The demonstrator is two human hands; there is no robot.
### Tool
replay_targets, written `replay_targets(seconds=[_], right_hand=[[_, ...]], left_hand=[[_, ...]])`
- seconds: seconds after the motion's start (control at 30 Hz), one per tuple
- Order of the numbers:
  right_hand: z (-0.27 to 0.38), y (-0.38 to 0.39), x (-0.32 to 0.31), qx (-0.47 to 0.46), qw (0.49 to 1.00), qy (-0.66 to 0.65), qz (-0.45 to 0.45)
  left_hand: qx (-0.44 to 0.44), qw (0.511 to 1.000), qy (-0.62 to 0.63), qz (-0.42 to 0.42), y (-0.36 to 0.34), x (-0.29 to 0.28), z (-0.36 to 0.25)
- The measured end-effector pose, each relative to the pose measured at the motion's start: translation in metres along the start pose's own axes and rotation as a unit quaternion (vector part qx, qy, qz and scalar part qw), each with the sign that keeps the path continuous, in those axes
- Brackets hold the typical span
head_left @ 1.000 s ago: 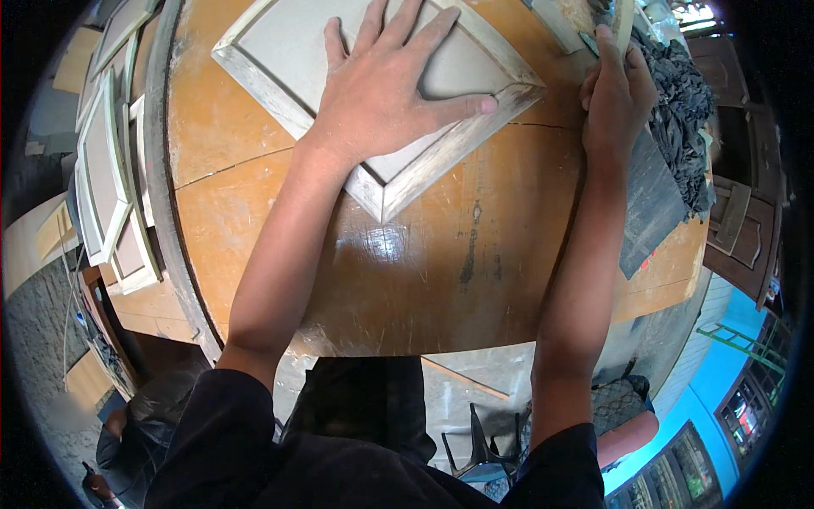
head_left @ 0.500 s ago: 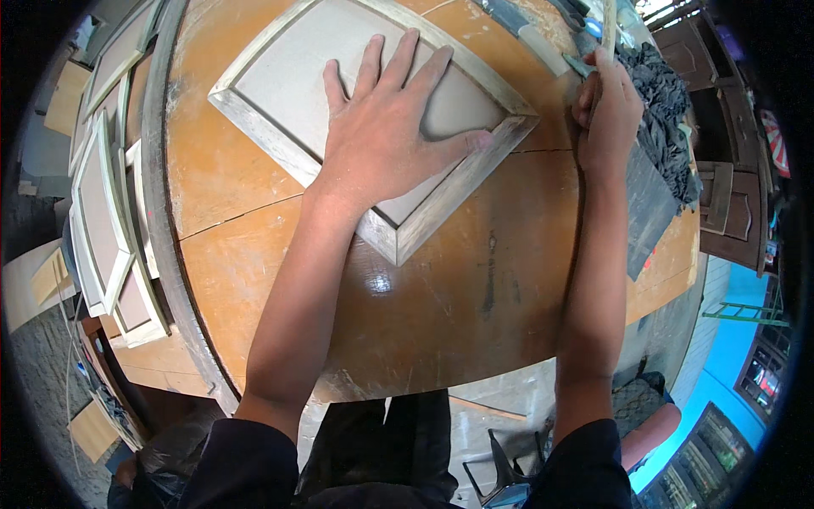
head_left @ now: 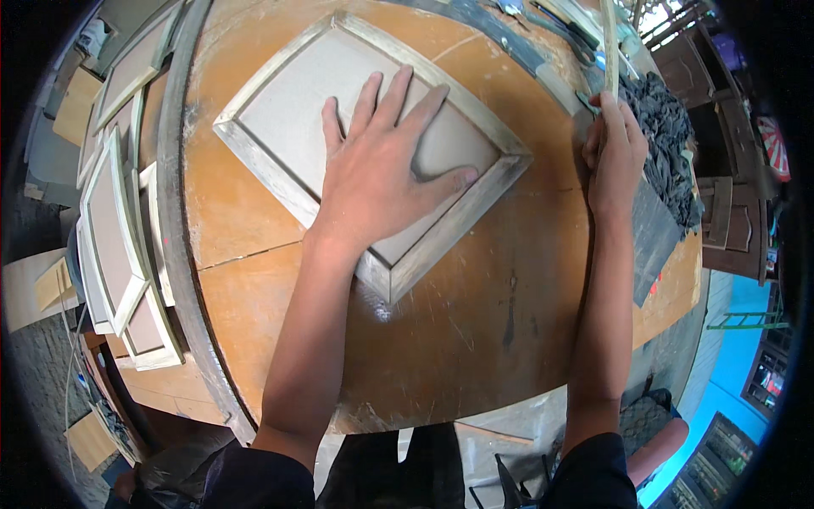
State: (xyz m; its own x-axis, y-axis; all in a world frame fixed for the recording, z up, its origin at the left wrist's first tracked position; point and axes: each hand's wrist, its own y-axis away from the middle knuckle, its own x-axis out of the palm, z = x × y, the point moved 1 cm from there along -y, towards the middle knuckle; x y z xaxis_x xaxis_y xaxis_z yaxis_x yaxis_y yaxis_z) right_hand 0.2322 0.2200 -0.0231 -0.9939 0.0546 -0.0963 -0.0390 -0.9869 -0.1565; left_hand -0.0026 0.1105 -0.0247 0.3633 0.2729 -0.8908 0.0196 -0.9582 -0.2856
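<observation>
Along the bottom of the frame I see the worker's black trousers (head_left: 437, 471) and two dark sleeves (head_left: 259, 479), with bare forearms reaching up from them over a worn orange-brown counter (head_left: 458, 356). The left hand (head_left: 369, 174) lies on a framed panel (head_left: 454, 144), fingers spread wide, palm down, thumb out toward the wooden border on the right; it presses flat and grips nothing. That panel sits on the counter in the upper middle of the frame, turned cornerwise, one corner pointing down, its border streaked and pale.

Over at upper right, the right hand (head_left: 617, 157) is curled nearly closed around the lower end of a thin pale stick (head_left: 610, 47), which stands up toward the top edge. I can't tell whether those fingers have anything else. Just beside them is a heap of crumpled black plastic (head_left: 661, 127), with a dark flat sheet (head_left: 653, 233) below it.

More framed panels (head_left: 110, 212) lean together at the left. Farther off, dark wooden doors (head_left: 748, 216) fill the right edge, above a bright blue wall (head_left: 729, 373).
</observation>
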Motion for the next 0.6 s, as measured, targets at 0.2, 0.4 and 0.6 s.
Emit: replay_targets(seconds=[0.2,0.4,0.6], right_hand=[[-0.003,-0.002,0.003,-0.002,1.0,0.025,-0.013],[-0.001,-0.001,0.005,-0.023,0.999,0.028,0.025],[0.006,0.008,0.018,0.012,0.994,0.034,0.1]], left_hand=[[-0.011,1.0,-0.005,0.003,-0.002,-0.004,0.006],[-0.019,0.999,-0.026,-0.011,-0.005,0.004,0.015],[-0.066,0.995,-0.065,-0.037,-0.015,0.003,0.038]])
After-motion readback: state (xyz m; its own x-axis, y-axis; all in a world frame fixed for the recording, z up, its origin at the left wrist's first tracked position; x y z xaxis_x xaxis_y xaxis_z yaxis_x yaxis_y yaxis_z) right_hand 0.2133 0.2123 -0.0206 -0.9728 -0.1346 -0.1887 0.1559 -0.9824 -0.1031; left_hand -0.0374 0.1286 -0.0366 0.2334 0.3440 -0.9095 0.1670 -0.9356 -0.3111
